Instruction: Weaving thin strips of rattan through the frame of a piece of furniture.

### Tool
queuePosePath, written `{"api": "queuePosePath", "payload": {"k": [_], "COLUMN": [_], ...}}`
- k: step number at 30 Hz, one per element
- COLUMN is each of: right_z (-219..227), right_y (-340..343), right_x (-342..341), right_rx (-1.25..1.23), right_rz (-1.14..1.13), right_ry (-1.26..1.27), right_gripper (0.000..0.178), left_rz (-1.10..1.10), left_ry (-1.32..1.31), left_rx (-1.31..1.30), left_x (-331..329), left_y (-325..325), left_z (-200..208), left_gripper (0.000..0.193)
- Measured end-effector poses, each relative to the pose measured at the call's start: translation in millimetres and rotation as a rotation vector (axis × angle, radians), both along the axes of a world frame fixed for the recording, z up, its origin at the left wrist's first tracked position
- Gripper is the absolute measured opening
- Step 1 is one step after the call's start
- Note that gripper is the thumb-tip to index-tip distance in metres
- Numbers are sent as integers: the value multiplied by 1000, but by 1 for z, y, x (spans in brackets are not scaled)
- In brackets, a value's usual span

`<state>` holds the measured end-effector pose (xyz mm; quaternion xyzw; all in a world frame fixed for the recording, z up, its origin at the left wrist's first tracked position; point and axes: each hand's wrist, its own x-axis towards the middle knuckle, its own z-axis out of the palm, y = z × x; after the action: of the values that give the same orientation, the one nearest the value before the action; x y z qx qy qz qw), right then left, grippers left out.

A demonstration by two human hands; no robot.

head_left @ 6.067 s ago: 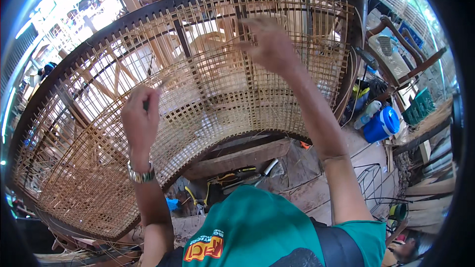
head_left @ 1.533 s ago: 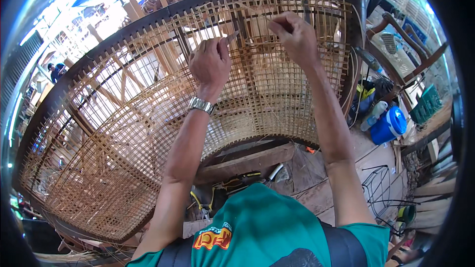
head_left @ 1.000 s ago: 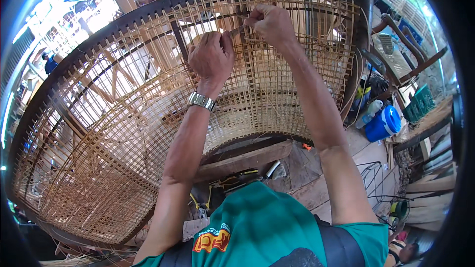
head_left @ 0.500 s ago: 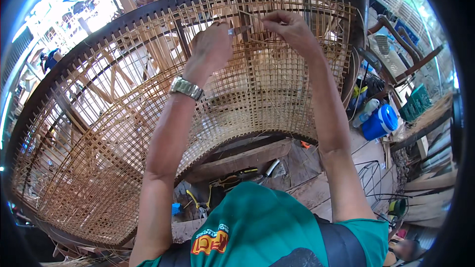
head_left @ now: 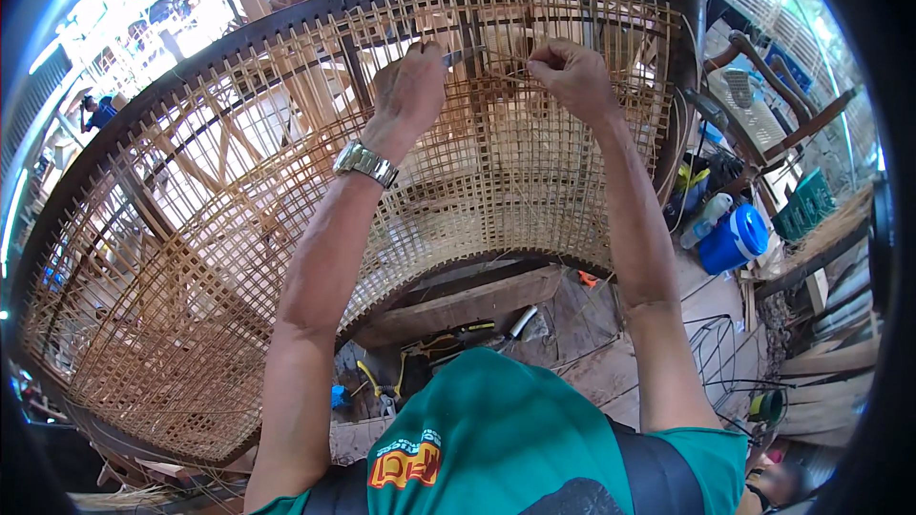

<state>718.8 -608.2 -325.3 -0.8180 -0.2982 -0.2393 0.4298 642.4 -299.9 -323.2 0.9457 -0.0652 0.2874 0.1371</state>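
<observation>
Cane panel [head_left: 520,167] curves left to right along long axis, beneath left hand [head_left: 412,86] and right hand [head_left: 570,81]. Left one curled round thin tool [head_left: 462,55], tip toward other; right one, nearer panel's right end, has thumb-finger pinch; what it holds, we cannot tell.

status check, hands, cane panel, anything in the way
Left hand closed, apparently on thin tool. Right hand pinched, apparently on strand. Both over cane panel, mesh looser toward its top. Pliers apart from hands, not in the way.
</observation>
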Motion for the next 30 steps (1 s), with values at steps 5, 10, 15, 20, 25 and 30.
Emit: {"api": "queuePosePath", "payload": {"k": [5, 10, 15, 20, 25, 30], "right_z": [1, 2, 9, 16, 26, 13], "right_y": [10, 73, 80, 60, 74, 101], "right_x": [20, 22, 5, 10, -17, -25], "right_rx": [-126, -399, -344, -390, -646, -560], "right_rz": [-40, -174, -169, -248, -220, -327], "right_ry": [-108, -352, -183, -92, -92, -282], "right_gripper": [17, 17, 39, 88, 100, 26], "left_rz": [-7, -60, 26, 117, 293, 344], "left_ry": [-67, -133, 54, 99, -126, -482], "left_rx": [3, -33, -139, -195, -78, 86], "left_x": [4, 5, -8, -22, -71, -76], "left_y": [2, 5, -4, -18, -1, 55], "left_z": [-8, -12, 15, 26, -5, -45], "left_gripper": [18, 17, 26, 38, 33, 39]}}
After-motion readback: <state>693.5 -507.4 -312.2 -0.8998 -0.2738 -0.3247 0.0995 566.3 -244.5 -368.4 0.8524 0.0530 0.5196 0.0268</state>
